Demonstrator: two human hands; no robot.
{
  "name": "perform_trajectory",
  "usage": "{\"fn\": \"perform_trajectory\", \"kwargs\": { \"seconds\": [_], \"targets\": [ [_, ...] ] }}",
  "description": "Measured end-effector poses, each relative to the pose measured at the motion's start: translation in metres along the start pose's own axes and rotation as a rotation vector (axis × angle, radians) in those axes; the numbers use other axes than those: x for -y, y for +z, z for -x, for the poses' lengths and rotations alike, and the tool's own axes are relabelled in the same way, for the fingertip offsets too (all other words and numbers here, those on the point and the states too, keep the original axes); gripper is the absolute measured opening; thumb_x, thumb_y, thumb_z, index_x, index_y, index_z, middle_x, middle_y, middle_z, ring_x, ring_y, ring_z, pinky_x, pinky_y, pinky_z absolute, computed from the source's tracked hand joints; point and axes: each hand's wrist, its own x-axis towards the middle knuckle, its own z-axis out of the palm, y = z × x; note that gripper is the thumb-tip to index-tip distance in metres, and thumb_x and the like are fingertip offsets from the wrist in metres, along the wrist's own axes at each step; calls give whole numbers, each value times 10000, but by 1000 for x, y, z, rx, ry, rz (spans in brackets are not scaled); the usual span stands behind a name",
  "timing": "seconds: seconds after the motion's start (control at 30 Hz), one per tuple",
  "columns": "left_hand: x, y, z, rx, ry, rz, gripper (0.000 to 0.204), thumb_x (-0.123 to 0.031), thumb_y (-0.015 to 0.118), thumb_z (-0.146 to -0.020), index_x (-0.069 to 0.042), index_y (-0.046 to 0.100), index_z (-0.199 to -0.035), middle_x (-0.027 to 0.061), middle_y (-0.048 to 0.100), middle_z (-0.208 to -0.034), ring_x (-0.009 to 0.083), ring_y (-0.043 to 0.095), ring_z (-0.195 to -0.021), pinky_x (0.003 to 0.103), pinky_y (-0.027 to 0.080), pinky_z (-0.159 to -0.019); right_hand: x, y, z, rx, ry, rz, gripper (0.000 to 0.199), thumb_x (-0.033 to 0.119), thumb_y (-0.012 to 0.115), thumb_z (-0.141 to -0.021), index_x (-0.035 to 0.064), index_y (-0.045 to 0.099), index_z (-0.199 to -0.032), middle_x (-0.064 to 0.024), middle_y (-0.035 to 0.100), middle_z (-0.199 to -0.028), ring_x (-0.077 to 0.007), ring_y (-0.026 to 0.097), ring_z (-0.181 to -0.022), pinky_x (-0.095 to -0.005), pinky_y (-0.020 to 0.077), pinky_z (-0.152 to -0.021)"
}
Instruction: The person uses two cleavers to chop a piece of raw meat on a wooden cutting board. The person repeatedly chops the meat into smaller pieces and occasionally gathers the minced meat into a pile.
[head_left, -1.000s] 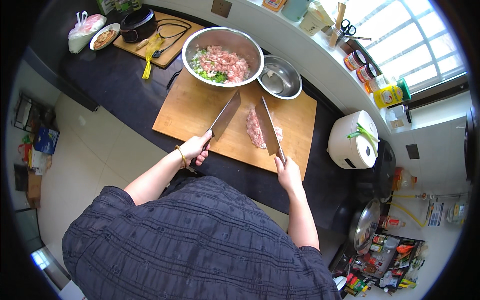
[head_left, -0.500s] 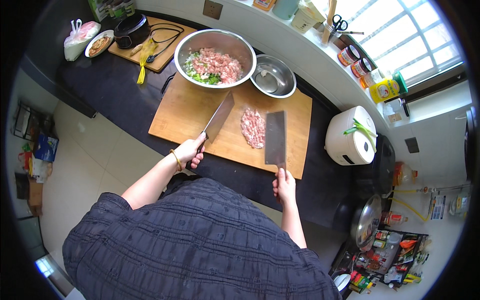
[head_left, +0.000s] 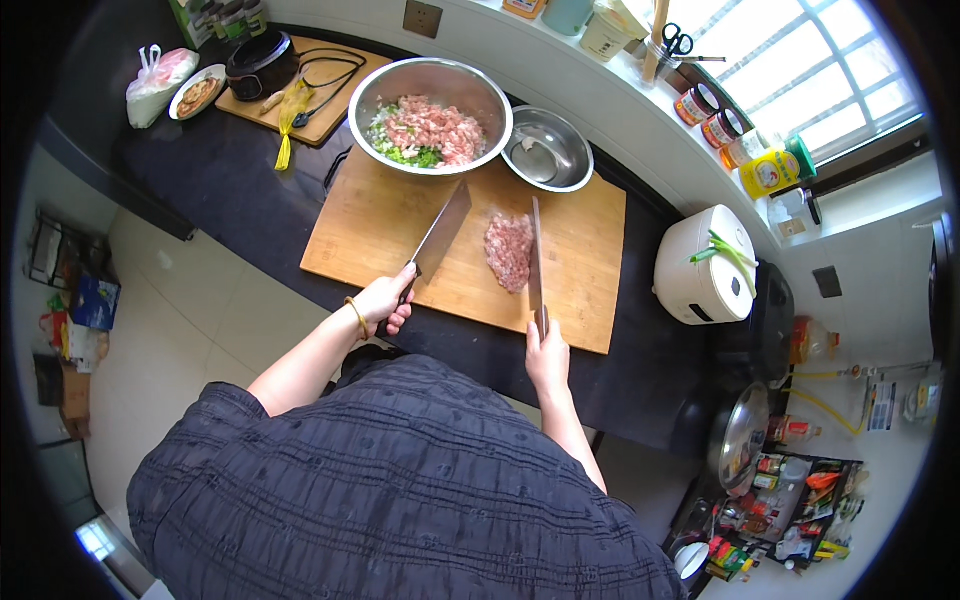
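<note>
**A:** What is seen on the dark table (head_left: pixel 230 190) from above?

**B:** A large wooden cutting board (head_left: pixel 580 250) is laid across it, and a small mound of pink minced meat (head_left: pixel 508 250) is heaped near the board's middle. Two cleavers are gripped over it. The left hand (head_left: pixel 385 300) is closed around the handle of the left cleaver (head_left: pixel 442 228), whose broad blade is angled up and away, left of the meat. The right hand (head_left: pixel 547 352) is wrapped around the handle of the right cleaver (head_left: pixel 536 255), which is seen nearly edge-on, just beside the mound's right side.

**A:** Is either blade touching the meat?

**B:** The right blade appears to be set against the mound's edge, though contact cannot be told for certain. The left blade is held apart from it.

**A:** What else is shown around the board?

**B:** A big steel bowl (head_left: pixel 430 100) filled with chopped meat and greens is placed at the board's far edge, with a smaller empty steel bowl (head_left: pixel 547 150) just beside it to the right. A white rice cooker (head_left: pixel 700 265), with green onion laid on its lid, is stood to the right of the board. A second, smaller board (head_left: pixel 330 100) carrying a black pot (head_left: pixel 260 62) is seen at the far left.
</note>
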Motion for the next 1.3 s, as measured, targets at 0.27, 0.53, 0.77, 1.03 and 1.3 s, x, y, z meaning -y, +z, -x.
{"fn": "perform_trajectory", "kwargs": {
  "seconds": [0.27,0.53,0.77,1.03,1.3],
  "targets": [
    [-1,0,-1,19,-7,8,480,-557,388,-855,-100,391,-708,-21,345,-498,71,281,-372,220,265,-351,24,-11,17,1,-130,95,256,299,540,-833,56,489,-893,-203,595,-719,-377,587,-669,-455,459,-587],
    [-2,1,-2,17,-12,-4,482,-566,400,-846,-102,396,-715,-16,360,-505,63,286,-367,214,264,-349,27,-47,2,14,-128,-27,255,275,550,-847,25,545,-896,-198,563,-667,-363,570,-636,-388,434,-562],
    [1,-1,-2,10,-4,-2,481,-576,408,-837,-110,398,-719,-17,366,-507,54,281,-359,209,258,-340,33,-71,-18,37,-156,-49,285,284,525,-860,0,531,-877,-236,572,-723,-391,573,-720,-414,440,-611],
    [-1,0,1,18,-12,1,491,-566,399,-845,-91,400,-722,-6,377,-506,65,304,-369,213,281,-345,-24,-13,-26,127,-74,133,380,351,519,-842,-18,530,-934,-278,580,-796,-422,566,-782,-460,453,-678],
    [3,-1,-2,-1,-6,1,485,-578,409,-836,-105,396,-728,-16,372,-511,54,288,-366,210,257,-338,-4,-21,-17,76,-41,-4,355,306,509,-856,-7,542,-1019,-248,590,-862,-390,571,-855,-397,450,-726]
  ]
}}
